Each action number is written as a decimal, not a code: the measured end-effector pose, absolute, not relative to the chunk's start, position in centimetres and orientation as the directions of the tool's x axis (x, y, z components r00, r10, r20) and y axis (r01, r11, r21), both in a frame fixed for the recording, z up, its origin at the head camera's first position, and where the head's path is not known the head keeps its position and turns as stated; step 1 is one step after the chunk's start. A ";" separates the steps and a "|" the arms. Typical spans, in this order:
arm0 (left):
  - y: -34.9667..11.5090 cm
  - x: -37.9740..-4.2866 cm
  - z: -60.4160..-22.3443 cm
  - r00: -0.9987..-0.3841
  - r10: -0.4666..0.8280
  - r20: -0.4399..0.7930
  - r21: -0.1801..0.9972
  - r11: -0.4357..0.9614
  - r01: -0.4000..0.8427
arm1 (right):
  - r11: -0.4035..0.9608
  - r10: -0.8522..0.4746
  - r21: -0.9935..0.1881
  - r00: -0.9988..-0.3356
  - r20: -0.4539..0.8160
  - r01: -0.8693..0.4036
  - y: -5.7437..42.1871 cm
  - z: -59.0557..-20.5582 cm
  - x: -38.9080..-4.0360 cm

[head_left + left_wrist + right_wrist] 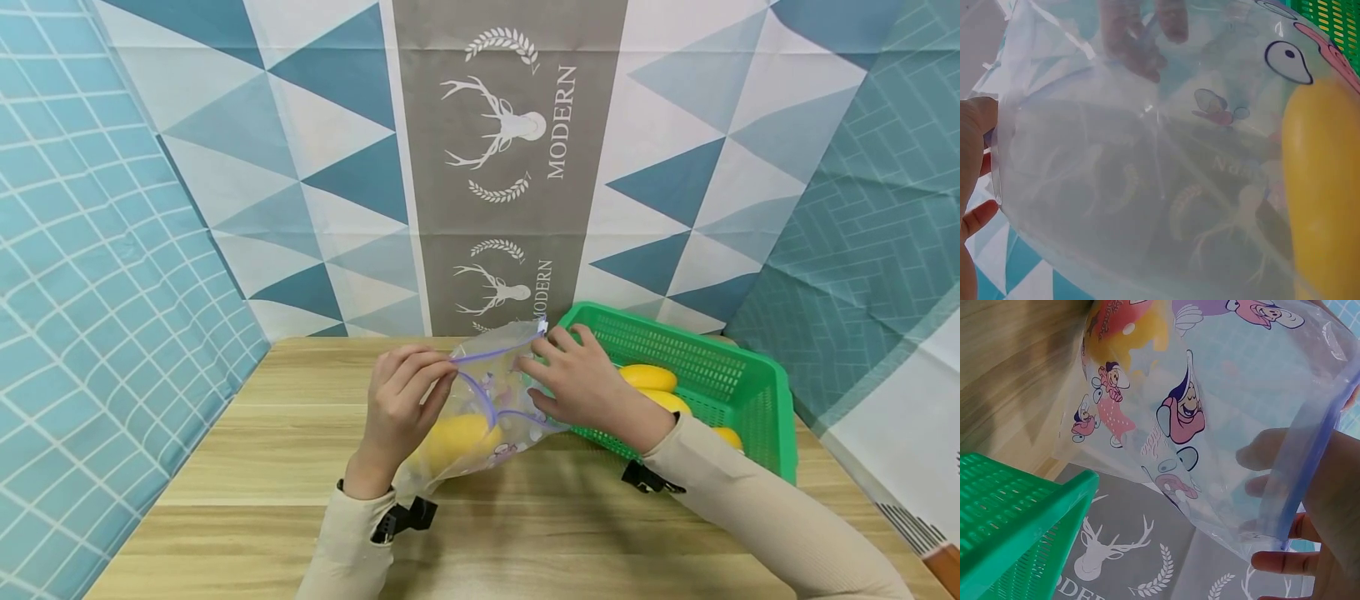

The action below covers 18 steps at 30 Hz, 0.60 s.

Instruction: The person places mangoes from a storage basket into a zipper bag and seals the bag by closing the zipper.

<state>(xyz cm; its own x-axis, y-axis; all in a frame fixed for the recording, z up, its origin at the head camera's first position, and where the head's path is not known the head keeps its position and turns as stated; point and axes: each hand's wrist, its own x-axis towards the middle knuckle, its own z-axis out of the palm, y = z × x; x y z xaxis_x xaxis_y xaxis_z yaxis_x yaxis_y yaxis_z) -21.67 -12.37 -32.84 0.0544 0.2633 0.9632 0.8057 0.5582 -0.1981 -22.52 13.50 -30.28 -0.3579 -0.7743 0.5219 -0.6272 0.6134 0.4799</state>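
Note:
A clear zip bag [517,442] with purple zip strips and cartoon prints is held up over the table, its mouth spread apart. One smooth yellow fruit, mango-like in shape [453,442], lies low inside it; the left wrist view shows the fruit [1322,194] through the plastic. My left hand [397,404] pinches the left end of the bag's mouth between thumb and fingers. At the right end, my right hand [573,379] holds the zip edge. In the right wrist view, some fingers [1266,450] show through the plastic and others lie outside the purple strip.
A green perforated basket [783,417] stands at the right behind my right forearm, with several yellow fruits [648,377] in it. The wooden table [247,467] meets a patterned cloth backdrop [510,208] at its rear edge. Blue tiled cloth [90,250] hangs on the left.

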 end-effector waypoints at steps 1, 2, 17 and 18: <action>-12.4 -21.7 -32.8 0.051 0.264 0.963 -0.195 0.558 0.807 | 0.610 -0.775 0.482 -0.348 0.527 -0.629 13.5 -30.3 -22.5; -12.3 -21.7 -32.9 0.050 0.264 0.963 -0.194 0.558 0.807 | 0.608 -0.775 0.484 -0.339 0.533 -0.629 13.5 -30.3 -22.5; -12.2 -21.7 -33.0 0.038 0.272 0.961 -0.192 0.567 0.801 | 0.554 -0.769 0.513 -0.167 0.617 -0.655 13.9 -30.2 -22.4; -12.2 -21.7 -33.0 0.038 0.272 0.962 -0.192 0.566 0.802 | 0.554 -0.768 0.513 -0.164 0.619 -0.656 13.9 -30.2 -22.4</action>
<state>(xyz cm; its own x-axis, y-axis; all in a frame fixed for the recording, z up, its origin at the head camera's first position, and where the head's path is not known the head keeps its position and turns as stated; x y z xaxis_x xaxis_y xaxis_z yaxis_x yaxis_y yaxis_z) -21.68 -12.20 -32.99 0.0378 0.2722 0.9615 0.8018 0.5660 -0.1918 -22.42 13.92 -30.20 -0.1642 -0.7681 0.6189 -0.6561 0.5535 0.5129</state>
